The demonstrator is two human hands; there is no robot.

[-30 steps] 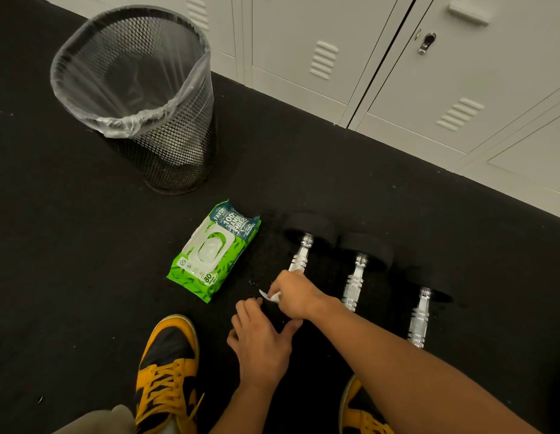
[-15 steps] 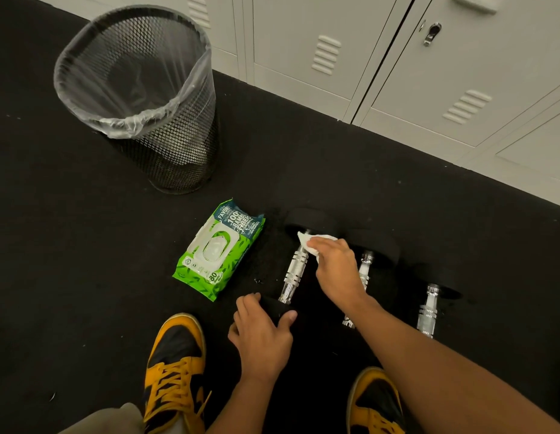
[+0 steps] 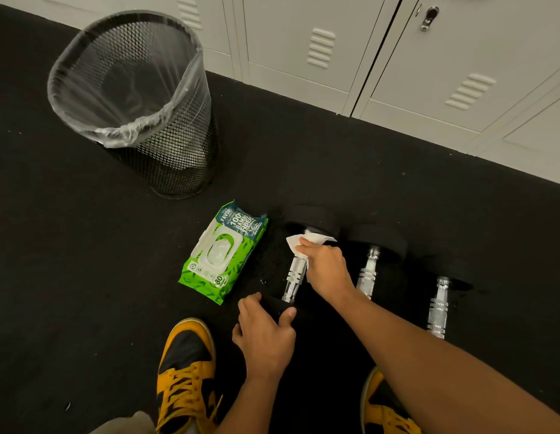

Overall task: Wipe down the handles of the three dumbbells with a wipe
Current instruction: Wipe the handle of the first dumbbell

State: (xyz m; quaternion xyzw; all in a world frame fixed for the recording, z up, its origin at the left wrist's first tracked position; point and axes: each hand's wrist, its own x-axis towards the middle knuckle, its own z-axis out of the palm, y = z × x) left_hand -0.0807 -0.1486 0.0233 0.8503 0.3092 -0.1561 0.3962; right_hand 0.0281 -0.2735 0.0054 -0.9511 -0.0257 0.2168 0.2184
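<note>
Since a second ago my right hand [image 3: 327,269] has run the wipe [image 3: 306,241] up the handle [image 3: 295,274] of the left dumbbell [image 3: 313,219], from the near end by my left hand [image 3: 266,335] to the far end under the head; over the last half second it has barely moved.

The wipe is bunched at the top of the handle, pinched between my curled right fingers [image 3: 303,244] and, I judge, the thumb hidden behind. The lower handle lies bare. My left hand grips the near head, which is dark and hard to make out, fingers [image 3: 250,303] curled over one side and thumb on the other.

Risks as I see them: the dumbbell could roll if my left grip slackens, knocking into the middle dumbbell [image 3: 368,272] just beside it. The wipe hangs loose at both corners and could slip off the handle or cover only one side, leaving the underside unwiped. My right forearm crosses over the middle dumbbell, so a careless pull back might nudge it.

Middle and right dumbbell [image 3: 438,308] lie untouched on the floor [image 3: 84,277]; the pack [image 3: 223,252] sits to the left, the bin [image 3: 131,98] beyond.
</note>
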